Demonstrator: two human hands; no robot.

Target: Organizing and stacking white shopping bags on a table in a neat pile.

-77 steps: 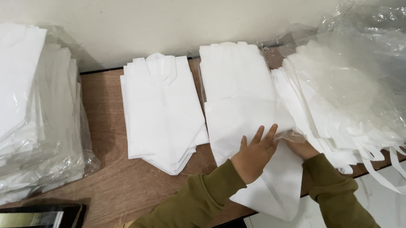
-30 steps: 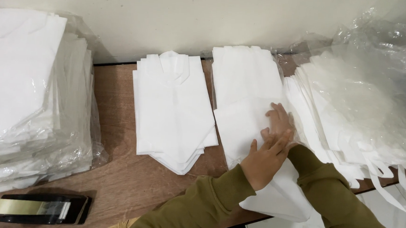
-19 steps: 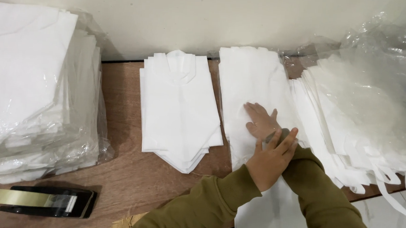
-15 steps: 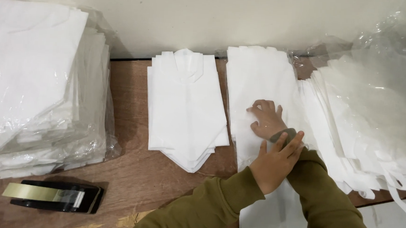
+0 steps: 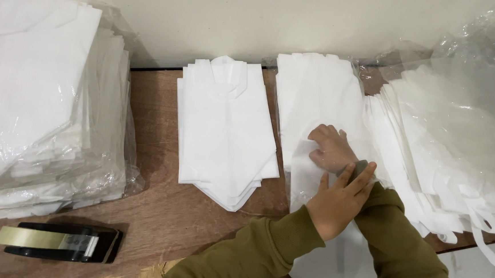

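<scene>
Nearest the camera, two olive sleeves reach over the wooden worktop (image 5: pixel 156 219) edge, and the left hand (image 5: pixel 338 199) lies with fingers spread and flat, its grip open, resting across the wrist of the right hand (image 5: pixel 330 151). The right hand's grip is also open, palm down, pressing the white folded bag (image 5: pixel 318 109) directly beneath it; the bag's lower end hangs off the edge toward the person. Just right of the hands a loose fan of white bags (image 5: pixel 430 150) overlaps, and a careless sweep could, I judge, drag those out of order. Left of the hands sits a neat folded stack (image 5: pixel 225 132); farther left, a tape dispenser (image 5: pixel 58 242) and plastic-wrapped bundle (image 5: pixel 38 103).
</scene>
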